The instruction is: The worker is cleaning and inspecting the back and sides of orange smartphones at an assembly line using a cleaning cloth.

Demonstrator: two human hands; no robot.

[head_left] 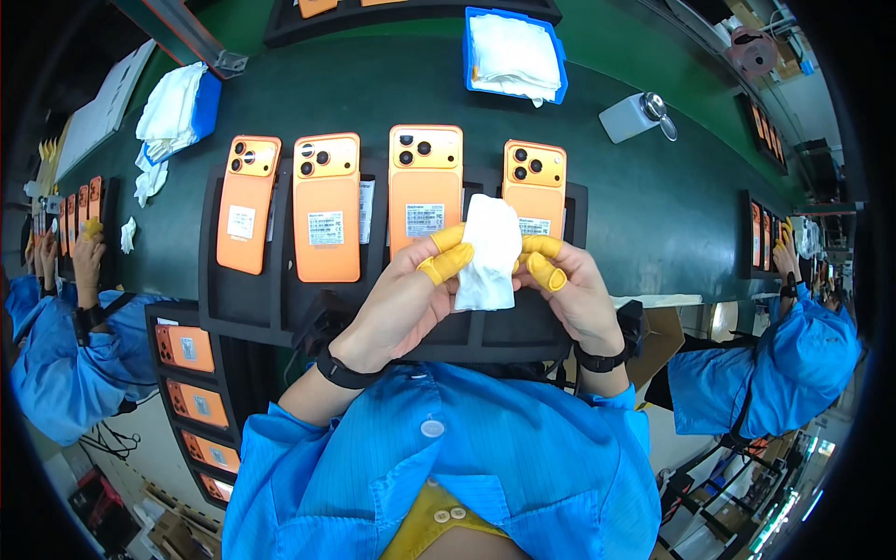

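A folded white cloth (pixel 489 247) is held upright in front of me, above the near part of a black tray (pixel 243 308). My left hand (pixel 397 303) pinches its left edge. On the other side, my right hand (pixel 583 294) grips the right edge between thumb and fingers. Yellow finger cots cover fingertips on both hands. Behind the cloth, several orange phones lie back side up in the tray: one phone (pixel 247 210) at the left end, another phone (pixel 327 215) beside it, a third phone (pixel 426 177) near my left hand. The cloth partly covers the rightmost phone (pixel 535 177).
A blue bin (pixel 563 89) of white cloths stands at the back; another cloth stack (pixel 171 112) sits in a blue bin to the left. A pump bottle (pixel 633 119) is at back right. Another phone tray (pixel 191 443) lies lower left. Co-workers in blue sit at both sides.
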